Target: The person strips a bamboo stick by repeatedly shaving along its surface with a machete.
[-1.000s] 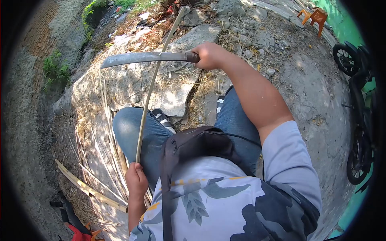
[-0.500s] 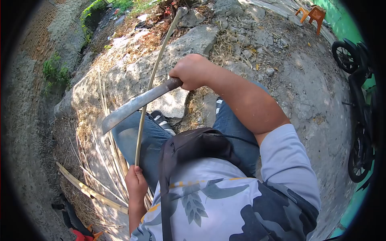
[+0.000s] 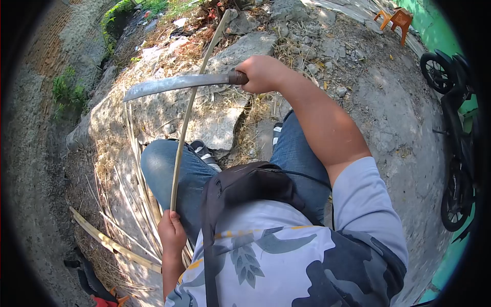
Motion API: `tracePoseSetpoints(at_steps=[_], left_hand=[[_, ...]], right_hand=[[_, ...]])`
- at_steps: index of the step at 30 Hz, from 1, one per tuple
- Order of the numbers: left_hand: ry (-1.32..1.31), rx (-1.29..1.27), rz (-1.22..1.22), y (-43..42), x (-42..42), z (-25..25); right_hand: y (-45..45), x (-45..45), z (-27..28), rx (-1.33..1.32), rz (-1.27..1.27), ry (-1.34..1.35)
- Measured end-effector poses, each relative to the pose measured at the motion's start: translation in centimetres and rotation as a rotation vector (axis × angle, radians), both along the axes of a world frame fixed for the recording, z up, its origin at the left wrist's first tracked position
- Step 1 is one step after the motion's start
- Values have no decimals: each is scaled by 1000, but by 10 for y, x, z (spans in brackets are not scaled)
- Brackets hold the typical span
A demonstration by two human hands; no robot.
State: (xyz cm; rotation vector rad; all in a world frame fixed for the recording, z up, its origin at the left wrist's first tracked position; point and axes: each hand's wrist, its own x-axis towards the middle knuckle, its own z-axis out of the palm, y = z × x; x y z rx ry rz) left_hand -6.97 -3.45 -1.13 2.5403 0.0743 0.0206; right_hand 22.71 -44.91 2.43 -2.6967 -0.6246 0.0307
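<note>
My right hand (image 3: 258,74) is closed round the dark handle of a machete (image 3: 174,84), whose long blade points left. The blade crosses a long pale bamboo strip (image 3: 185,123); whether it touches the strip I cannot tell. Near my hip, my left hand (image 3: 172,233) grips the lower end of that strip, thumb along it. From there the strip slants up and away past my knee, its far end by the rubble at the top. Beside my left leg lie several more pale strips (image 3: 134,204) on the ground.
A thicker split piece (image 3: 115,247) lies at the lower left. A cracked concrete slab (image 3: 220,125) is ahead of my feet. On the right stands a black motorbike (image 3: 452,138) by a green wall, with an orange plastic stool (image 3: 394,20) further back. Another person's legs (image 3: 92,279) show at lower left.
My right hand has moved forward and slightly right, carrying the machete further up along the strip. The blade has swung from slanting to nearly level. My left hand stays in place.
</note>
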Motion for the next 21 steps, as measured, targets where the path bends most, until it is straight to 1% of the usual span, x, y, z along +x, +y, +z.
tracePoseSetpoints(at_steps=[3,6,7,10,12,15,18,21], left_hand=[[-14,5,0,-1,0,-1],[22,15,15,-3,1,4],[15,8,8,-3,1,3],[-11,-21,-2,3,-2,-3],[-41,-63,-7,6,-2,-8],[17,-28,16,4,2,-5],[42,-61,-17,12,3,-5],[58,-92,27,7,1,-3]], right_hand=[[27,-15,4,-67,150,-48],[52,-27,14,-225,220,35],[53,-28,16,-224,225,14],[30,-8,11,-151,151,16],[-1,15,-1,11,-80,84],[-26,18,-2,12,-171,66],[-24,8,5,-19,-198,86],[-19,7,2,-6,-170,38]])
